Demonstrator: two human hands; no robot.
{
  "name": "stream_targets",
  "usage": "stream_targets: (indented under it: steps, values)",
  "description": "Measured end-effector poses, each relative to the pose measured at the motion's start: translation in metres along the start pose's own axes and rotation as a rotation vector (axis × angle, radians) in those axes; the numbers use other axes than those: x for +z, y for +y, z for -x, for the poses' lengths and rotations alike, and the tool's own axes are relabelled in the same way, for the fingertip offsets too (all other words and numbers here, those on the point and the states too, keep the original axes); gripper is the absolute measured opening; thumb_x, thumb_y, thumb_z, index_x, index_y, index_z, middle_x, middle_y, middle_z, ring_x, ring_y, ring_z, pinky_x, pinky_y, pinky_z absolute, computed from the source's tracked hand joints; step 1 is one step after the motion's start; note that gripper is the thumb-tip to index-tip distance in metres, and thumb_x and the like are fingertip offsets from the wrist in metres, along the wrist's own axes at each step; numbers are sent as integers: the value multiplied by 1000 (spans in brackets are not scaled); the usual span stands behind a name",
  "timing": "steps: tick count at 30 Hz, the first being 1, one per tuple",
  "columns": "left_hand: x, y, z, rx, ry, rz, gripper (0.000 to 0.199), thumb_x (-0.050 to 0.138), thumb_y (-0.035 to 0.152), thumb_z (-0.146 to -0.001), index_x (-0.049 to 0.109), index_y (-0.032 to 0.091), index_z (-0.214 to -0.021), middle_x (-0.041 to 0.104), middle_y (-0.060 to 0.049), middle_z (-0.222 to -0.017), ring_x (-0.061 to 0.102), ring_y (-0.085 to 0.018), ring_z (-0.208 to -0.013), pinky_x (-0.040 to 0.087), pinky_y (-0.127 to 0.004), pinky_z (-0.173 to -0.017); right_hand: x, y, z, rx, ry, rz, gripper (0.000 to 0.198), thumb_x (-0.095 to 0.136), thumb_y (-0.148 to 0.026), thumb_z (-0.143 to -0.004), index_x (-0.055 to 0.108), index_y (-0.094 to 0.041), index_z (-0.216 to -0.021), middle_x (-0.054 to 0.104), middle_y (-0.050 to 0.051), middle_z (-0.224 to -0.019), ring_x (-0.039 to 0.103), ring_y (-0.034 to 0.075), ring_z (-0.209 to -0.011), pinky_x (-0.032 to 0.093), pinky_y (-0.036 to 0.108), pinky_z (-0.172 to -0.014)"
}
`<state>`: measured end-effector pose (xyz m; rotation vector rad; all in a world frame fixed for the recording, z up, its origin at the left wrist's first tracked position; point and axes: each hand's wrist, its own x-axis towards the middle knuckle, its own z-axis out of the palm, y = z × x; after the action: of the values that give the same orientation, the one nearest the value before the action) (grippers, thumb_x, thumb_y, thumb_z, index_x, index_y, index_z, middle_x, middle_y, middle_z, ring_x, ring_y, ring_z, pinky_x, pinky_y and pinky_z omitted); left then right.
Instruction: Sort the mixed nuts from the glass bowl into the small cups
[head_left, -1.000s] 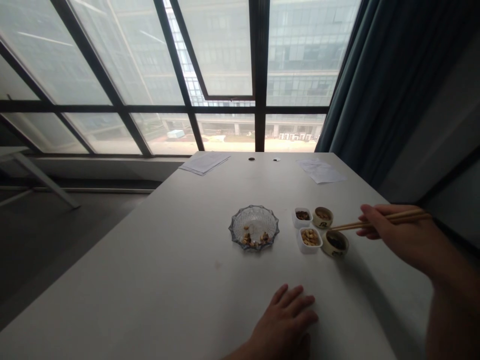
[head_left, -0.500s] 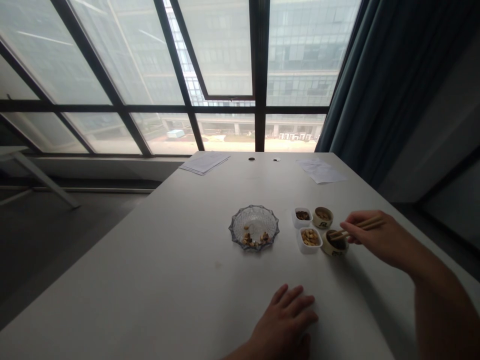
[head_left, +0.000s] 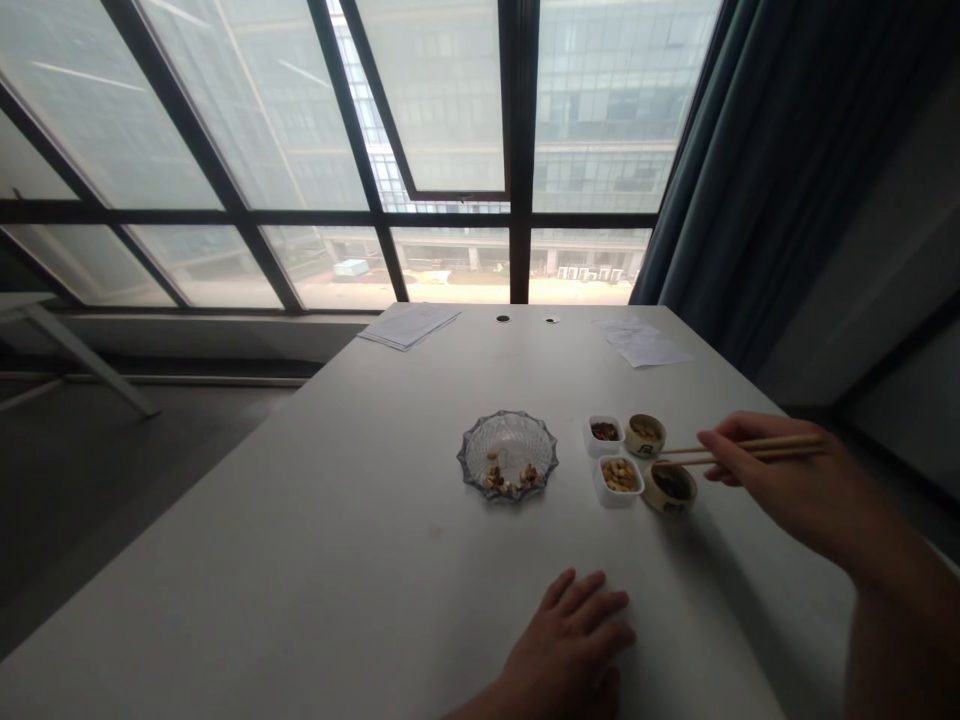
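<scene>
My right hand (head_left: 757, 460) is closed round a pair of wooden chopsticks (head_left: 780, 447), whose tips hover above the nearer round ceramic bowl (head_left: 670, 500) with dark contents. Whether the tips pinch anything is too small to tell. Just behind stands a second ceramic bowl (head_left: 643, 447) with brownish pieces. Left of these are two white plastic tubs, one with dark bits (head_left: 604, 432) and one with yellowish nuts (head_left: 619, 476). A scalloped glass dish (head_left: 510, 430) holds several nuts and dark bits along its near side. My left hand (head_left: 574, 640) lies flat on the table, fingers spread, holding nothing.
The white table (head_left: 337, 520) stretches toward the windows. Paper sheets lie at its far left (head_left: 411, 326) and far right (head_left: 643, 341). Two small round holes sit near the far edge. A dark blue curtain (head_left: 757, 200) hangs at right.
My right hand has moved right and lifted the chopsticks out of the nearer ceramic bowl; they now lie closer to level. The left hand has stayed in place.
</scene>
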<state>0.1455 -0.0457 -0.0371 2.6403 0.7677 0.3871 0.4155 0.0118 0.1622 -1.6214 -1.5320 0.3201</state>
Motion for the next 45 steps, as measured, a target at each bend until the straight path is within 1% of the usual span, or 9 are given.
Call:
stream_targets:
  steps: [3, 6, 8, 9, 12, 16, 21, 37, 45]
  values:
    - [1, 0, 1, 5, 14, 21, 34, 56, 37, -98, 52, 29, -131, 46, 3, -157, 34, -25, -148, 22, -51, -124, 4, -12, 3, 35, 0, -10, 27, 72, -50, -87, 75, -23, -83, 78, 5, -74, 76, 23, -66, 55, 25, -50]
    - [2, 0, 0, 3, 13, 27, 34, 57, 36, -98, 53, 29, -130, 47, 2, -156, 34, -26, -148, 21, -52, -124, 34, -29, 9, 33, 31, -191, 30, 71, -51, -89, 74, -22, -88, 79, 6, -78, 77, 23, -66, 59, 26, -54]
    - [2, 0, 0, 2, 10, 25, 33, 57, 36, -98, 53, 28, -130, 48, 1, -156, 35, -27, -148, 21, -52, -124, 66, -38, 15, 51, -75, -412, 35, 67, -55, -92, 73, -20, -88, 80, 8, -80, 77, 23, -67, 63, 29, -60]
    - [1, 0, -1, 2, 11, 25, 33, 57, 36, -98, 53, 28, -130, 48, 1, -156, 35, -27, -148, 21, -52, -124, 83, -40, 19, 40, -173, -486, 38, 66, -56, -92, 73, -20, -88, 80, 8, -81, 77, 23, -70, 64, 29, -63]
    - [-1, -1, -1, 13, 20, 34, 31, 54, 38, -101, 53, 29, -130, 49, 1, -154, 36, -25, -147, 20, -50, -125, 128, -41, 29, -33, -370, -511, 40, 60, -55, -96, 73, -18, -87, 79, 9, -84, 77, 23, -74, 63, 30, -66]
    - [-2, -3, -1, 36, 28, 52, 29, 54, 40, -104, 53, 28, -130, 52, 1, -152, 37, -23, -146, 19, -48, -125, 158, -34, 39, -37, -437, -509, 41, 58, -53, -98, 71, -18, -83, 78, 8, -80, 77, 22, -75, 62, 29, -65]
    - [0, -4, -1, 38, 49, 45, 28, 54, 39, -104, 55, 27, -130, 52, 0, -152, 38, -24, -145, 20, -48, -125, 168, -25, 44, -5, -406, -512, 39, 60, -53, -97, 70, -19, -83, 76, 6, -75, 76, 22, -72, 60, 29, -64]
    - [0, -4, -2, 51, 55, 25, 27, 52, 39, -105, 55, 27, -129, 53, 0, -150, 37, -23, -146, 20, -47, -125, 182, -12, 45, 58, -337, -573, 42, 61, -57, -96, 74, -18, -90, 78, 8, -78, 73, 23, -66, 60, 33, -63]
    - [4, -6, -1, 54, 47, -2, 29, 52, 40, -105, 55, 27, -131, 51, 1, -153, 36, -23, -147, 20, -48, -125, 164, -22, 37, -30, -286, -458, 39, 60, -53, -97, 74, -18, -85, 78, 7, -77, 75, 21, -65, 58, 30, -62]
